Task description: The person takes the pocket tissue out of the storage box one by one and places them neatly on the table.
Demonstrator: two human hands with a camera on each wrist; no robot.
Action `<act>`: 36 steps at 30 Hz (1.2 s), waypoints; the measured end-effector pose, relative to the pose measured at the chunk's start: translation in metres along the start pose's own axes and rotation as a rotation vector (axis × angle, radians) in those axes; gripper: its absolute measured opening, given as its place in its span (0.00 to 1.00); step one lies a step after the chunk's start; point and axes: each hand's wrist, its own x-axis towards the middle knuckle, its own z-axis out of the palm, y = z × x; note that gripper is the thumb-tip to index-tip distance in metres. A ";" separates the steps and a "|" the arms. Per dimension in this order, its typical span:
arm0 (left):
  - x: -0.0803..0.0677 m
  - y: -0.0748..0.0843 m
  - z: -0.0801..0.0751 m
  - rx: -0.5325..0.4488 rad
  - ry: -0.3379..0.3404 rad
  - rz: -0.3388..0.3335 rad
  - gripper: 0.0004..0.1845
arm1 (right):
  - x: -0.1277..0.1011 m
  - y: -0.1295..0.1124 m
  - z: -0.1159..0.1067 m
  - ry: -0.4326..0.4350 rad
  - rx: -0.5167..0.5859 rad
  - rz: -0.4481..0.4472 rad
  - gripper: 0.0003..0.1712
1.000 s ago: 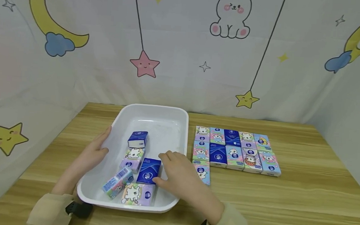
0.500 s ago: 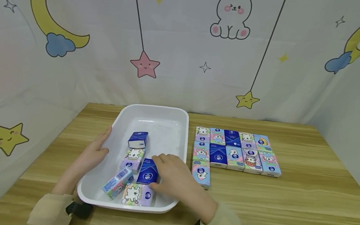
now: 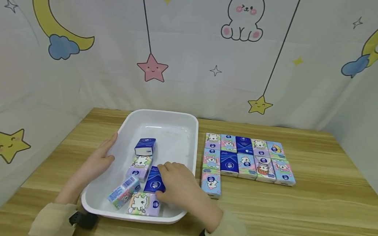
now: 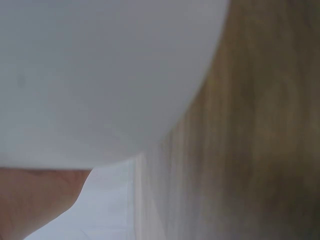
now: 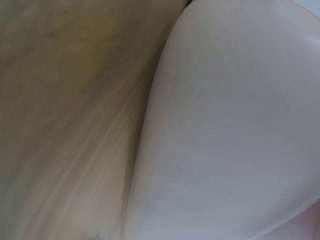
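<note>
A white tray (image 3: pixel 162 117) sits on the wooden table and holds several small tissue packs. My right hand (image 3: pixel 176 183) reaches into the tray, its fingers and thumb curled round a dark blue tissue pack (image 3: pixel 154 181). My left hand (image 3: pixel 98 159) rests on the tray's left rim with straight fingers. Other packs in the tray are a blue one standing on edge (image 3: pixel 145 146), a purple one (image 3: pixel 139 165), a light blue one (image 3: pixel 122 192) and a pastel one (image 3: pixel 143 204). Both wrist views are blurred, showing only the tray wall (image 4: pixel 100 75) (image 5: pixel 235 130) close up.
To the right of the tray, several tissue packs (image 3: pixel 248 157) lie on the table in two neat rows, with one pack (image 3: pixel 211 183) below them starting another row. A printed fabric backdrop closes in the table (image 3: pixel 300 213) at the back and both sides.
My right hand has moved left inside the tray and closed its fingers round the dark blue pack, which has tilted. The left hand has stayed on the rim.
</note>
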 end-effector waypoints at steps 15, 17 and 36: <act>0.000 -0.002 -0.001 -0.013 -0.002 -0.016 0.41 | 0.011 -0.003 0.001 -0.081 0.051 0.072 0.38; 0.000 -0.003 -0.001 -0.012 -0.003 -0.022 0.41 | 0.012 -0.003 0.001 -0.088 0.056 0.075 0.38; 0.000 0.000 0.000 0.015 0.001 -0.015 0.40 | 0.017 -0.002 0.002 -0.093 0.027 0.060 0.37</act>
